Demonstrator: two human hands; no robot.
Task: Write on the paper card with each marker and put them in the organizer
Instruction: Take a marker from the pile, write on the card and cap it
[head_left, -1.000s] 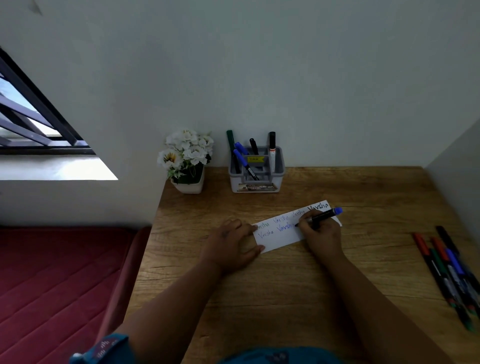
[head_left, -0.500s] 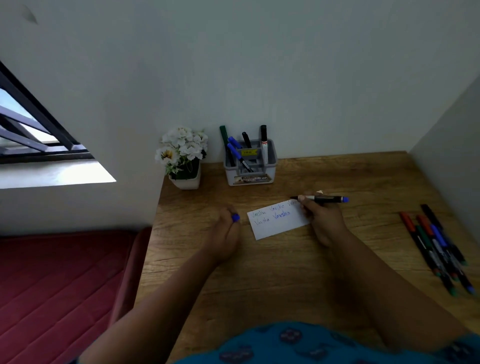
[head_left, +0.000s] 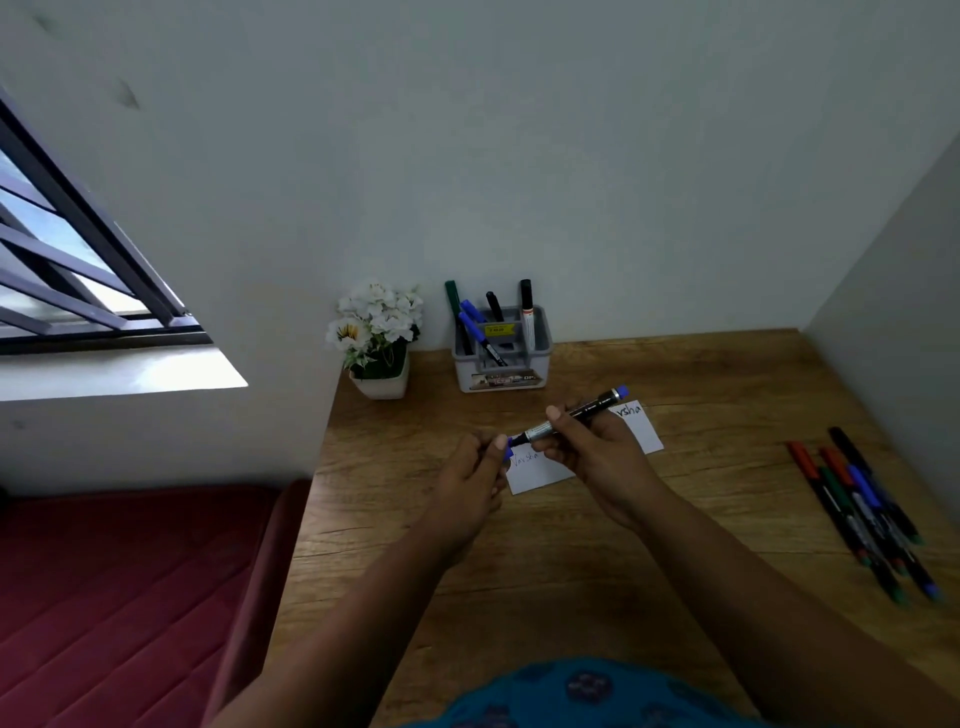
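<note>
Wooden desk (head_left: 597, 571): one blue marker (head_left: 576, 413) is held above one white paper card (head_left: 641, 434), pinched in the right hand (head_left: 597, 452) fingers; its blue cap (head_left: 506, 448) is pinched at the tip by the left hand (head_left: 470, 473). Five markers are stood in one grey organizer (head_left: 501, 358) at the wall. About six loose markers (head_left: 867, 509) are laid at the right.

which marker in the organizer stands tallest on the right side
The black-capped white marker in the grey organizer, upright in the right compartment. The green marker and blue markers sit on the left side, the blue ones leaning.
</note>
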